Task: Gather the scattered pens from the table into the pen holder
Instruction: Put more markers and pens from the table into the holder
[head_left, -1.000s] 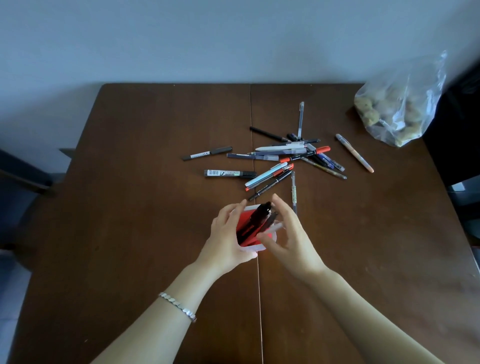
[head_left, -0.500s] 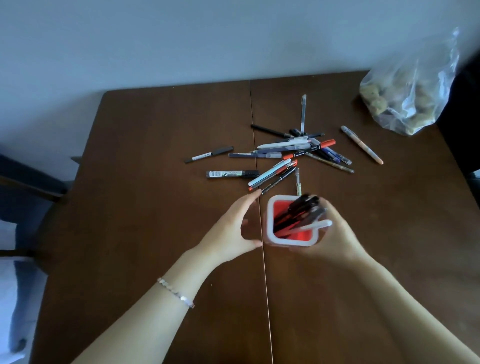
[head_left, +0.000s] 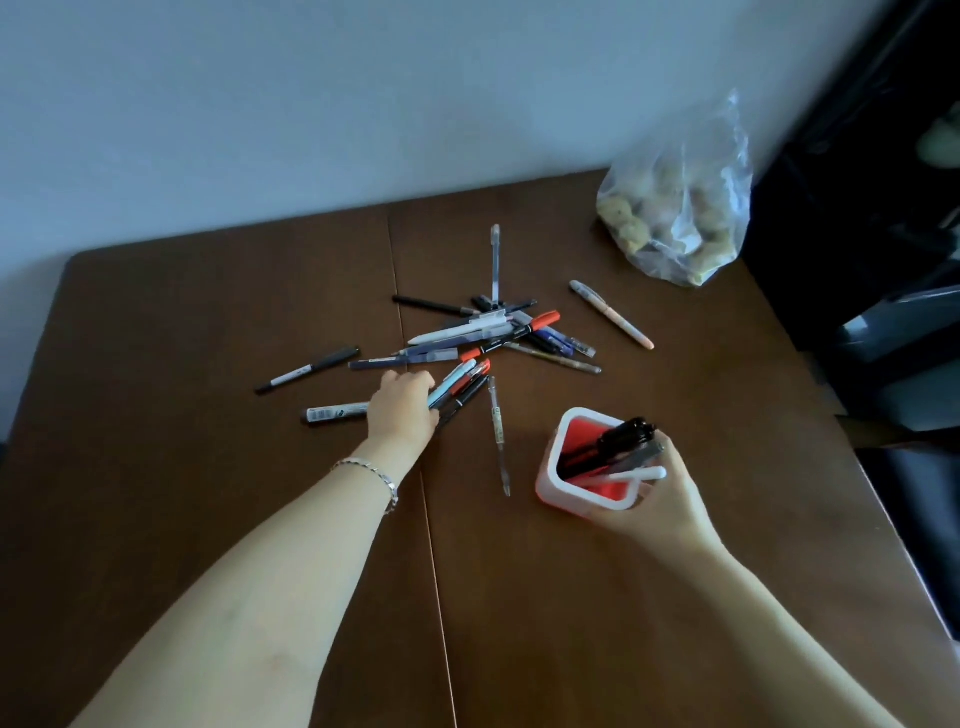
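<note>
Smooth dark wood table (head_left: 208, 322); right hand (head_left: 662, 499) grips square red-lined pen holder (head_left: 558, 480); left hand (head_left: 402, 408) curled over slim pens (head_left: 457, 387), grip unclear.

Your left hand (head_left: 402, 410) covers one end of the grey labelled marker (head_left: 335, 413) and the near tips of the pens beside it. Your right hand (head_left: 662, 499) hides the far side of the red, white-rimmed pen holder (head_left: 558, 486). The clear plastic bag's (head_left: 680, 208) lumpy contents are too blurred to identify.
</note>
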